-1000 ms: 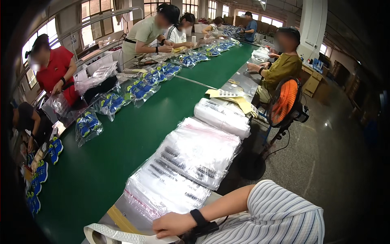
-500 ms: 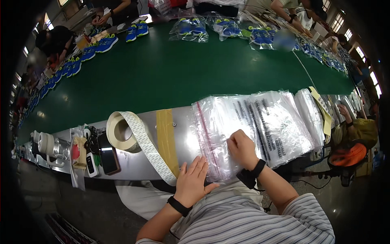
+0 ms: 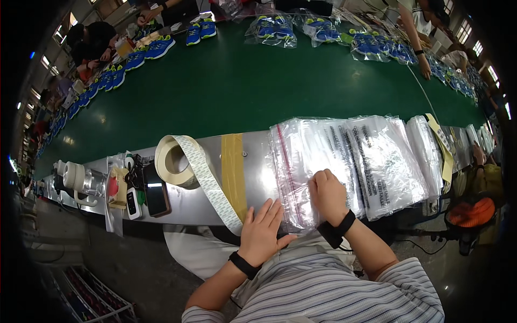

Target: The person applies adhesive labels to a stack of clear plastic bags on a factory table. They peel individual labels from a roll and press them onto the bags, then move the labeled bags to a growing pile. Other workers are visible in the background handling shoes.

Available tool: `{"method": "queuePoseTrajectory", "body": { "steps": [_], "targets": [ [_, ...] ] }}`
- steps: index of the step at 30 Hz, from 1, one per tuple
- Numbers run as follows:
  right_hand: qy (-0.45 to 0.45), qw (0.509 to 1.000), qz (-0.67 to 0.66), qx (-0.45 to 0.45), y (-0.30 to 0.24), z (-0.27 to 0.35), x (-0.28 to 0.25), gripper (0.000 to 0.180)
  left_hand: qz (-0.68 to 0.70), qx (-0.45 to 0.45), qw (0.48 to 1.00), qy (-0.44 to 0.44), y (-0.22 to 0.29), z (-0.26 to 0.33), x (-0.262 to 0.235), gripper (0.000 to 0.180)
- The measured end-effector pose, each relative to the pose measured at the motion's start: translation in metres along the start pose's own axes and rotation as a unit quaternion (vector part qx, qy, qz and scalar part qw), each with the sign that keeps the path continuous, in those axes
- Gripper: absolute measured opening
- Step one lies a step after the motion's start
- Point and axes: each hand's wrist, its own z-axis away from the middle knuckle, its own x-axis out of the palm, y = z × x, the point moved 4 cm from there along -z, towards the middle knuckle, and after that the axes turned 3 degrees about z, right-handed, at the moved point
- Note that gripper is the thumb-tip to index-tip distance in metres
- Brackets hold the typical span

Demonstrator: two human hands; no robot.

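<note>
A stack of clear plastic zip bags lies before me, with a reddish strip along its left edge and dark print on several bags. My right hand rests on these bags, its fingers curled into a loose fist; whatever they may hold is hidden. My left hand lies flat with fingers stretched out at the bench edge, just left of the stack's near corner. Close to its fingertips ends a white strip of printed labels, which runs from a label roll standing on the metal bench.
Brown tape crosses the metal bench. Left of the roll are a phone, a white device and a clear bottle. Beyond runs a green belt edged with blue shoes. An orange fan stands right.
The whole view has shifted, so the bench things sit further right. My hands keep nearly the same pose. At the far right, a co-worker's arm now reaches down over the belt.
</note>
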Motion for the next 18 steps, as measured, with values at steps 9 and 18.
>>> {"method": "queuePoseTrajectory", "body": {
  "steps": [9,18],
  "targets": [
    [-0.006,0.999,-0.033,-0.006,-0.021,-0.003,0.000,0.030,-0.006,-0.020,1.000,-0.020,0.001,0.001,0.001,0.067],
    [0.038,0.994,-0.095,0.035,0.007,0.004,-0.012,0.012,0.040,-0.017,0.999,-0.022,-0.003,-0.003,-0.010,0.063]
  ]
}}
